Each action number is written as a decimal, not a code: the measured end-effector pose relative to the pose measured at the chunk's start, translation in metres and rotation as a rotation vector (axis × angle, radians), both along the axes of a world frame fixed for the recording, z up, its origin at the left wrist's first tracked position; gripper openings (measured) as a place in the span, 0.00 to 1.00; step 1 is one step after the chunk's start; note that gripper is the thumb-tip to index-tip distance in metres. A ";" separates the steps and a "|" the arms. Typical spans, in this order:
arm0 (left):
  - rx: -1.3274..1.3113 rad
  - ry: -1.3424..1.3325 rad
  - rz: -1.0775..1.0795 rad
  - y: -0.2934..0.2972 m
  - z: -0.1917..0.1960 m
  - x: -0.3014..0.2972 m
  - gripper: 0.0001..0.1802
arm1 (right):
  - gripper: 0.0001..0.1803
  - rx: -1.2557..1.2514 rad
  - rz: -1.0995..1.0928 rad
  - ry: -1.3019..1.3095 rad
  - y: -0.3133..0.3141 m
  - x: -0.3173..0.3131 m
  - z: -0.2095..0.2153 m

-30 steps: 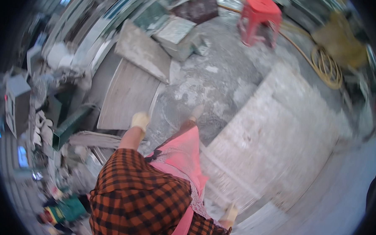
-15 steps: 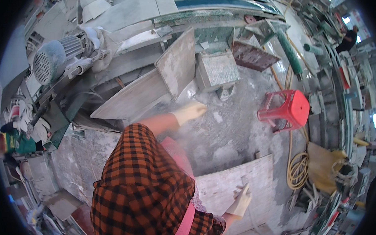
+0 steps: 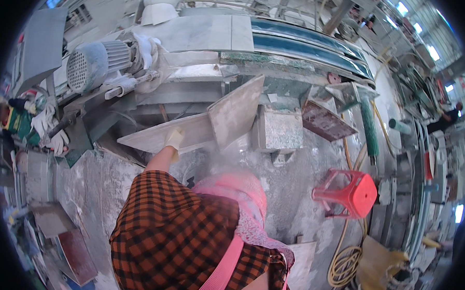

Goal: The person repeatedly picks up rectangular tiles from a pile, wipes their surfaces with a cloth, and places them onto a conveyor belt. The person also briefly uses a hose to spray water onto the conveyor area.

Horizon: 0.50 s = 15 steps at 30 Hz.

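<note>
My left hand (image 3: 174,140), in a pale cream glove, is in front of the face of a long grey-white board (image 3: 194,134) that leans low against a machine frame. Its fingers are foreshortened; whether they touch or grip the board I cannot tell. Beside that board, a second dusty board (image 3: 237,110) stands tilted, its lower corner close to the floor. My right hand is out of sight behind my body. A pale panel (image 3: 304,259) on the floor shows only in part past my pink apron (image 3: 236,189).
A dusty metal box (image 3: 279,129) and a brown-faced slab (image 3: 327,120) stand by the frame. A motor (image 3: 93,66) is at upper left. To the right are a red plastic stool (image 3: 357,196) and a coiled yellow hose (image 3: 345,266). A distant person (image 3: 446,119) is at far right.
My left hand has moved left, from above the floor to the long leaning board. The view has turned; my right hand, earlier over the pale panel, has gone out of sight.
</note>
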<state>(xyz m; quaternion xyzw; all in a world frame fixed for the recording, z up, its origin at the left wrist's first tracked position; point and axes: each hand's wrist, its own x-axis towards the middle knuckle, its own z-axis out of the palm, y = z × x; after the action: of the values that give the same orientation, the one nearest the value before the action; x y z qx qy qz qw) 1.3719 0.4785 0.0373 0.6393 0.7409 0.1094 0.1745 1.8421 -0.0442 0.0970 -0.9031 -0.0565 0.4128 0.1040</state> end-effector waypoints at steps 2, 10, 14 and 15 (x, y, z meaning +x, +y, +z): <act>0.018 -0.027 0.034 -0.004 0.016 0.024 0.19 | 0.28 0.020 0.153 -0.002 0.004 0.043 -0.023; 0.053 -0.465 0.083 0.046 0.134 0.170 0.22 | 0.25 0.479 0.611 -0.188 0.146 0.254 -0.035; -0.008 -0.749 0.173 0.068 0.182 0.206 0.20 | 0.17 0.541 0.366 -0.032 0.305 0.303 0.029; 0.036 -0.716 0.184 0.076 0.189 0.208 0.20 | 0.18 0.538 0.256 0.032 0.340 0.305 0.046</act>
<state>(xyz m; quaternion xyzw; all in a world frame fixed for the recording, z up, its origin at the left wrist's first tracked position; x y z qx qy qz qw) 1.5800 0.5543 0.2259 0.4942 0.6851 0.3546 0.4008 2.1473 0.2960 0.1433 -0.8219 -0.2757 0.4071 0.2876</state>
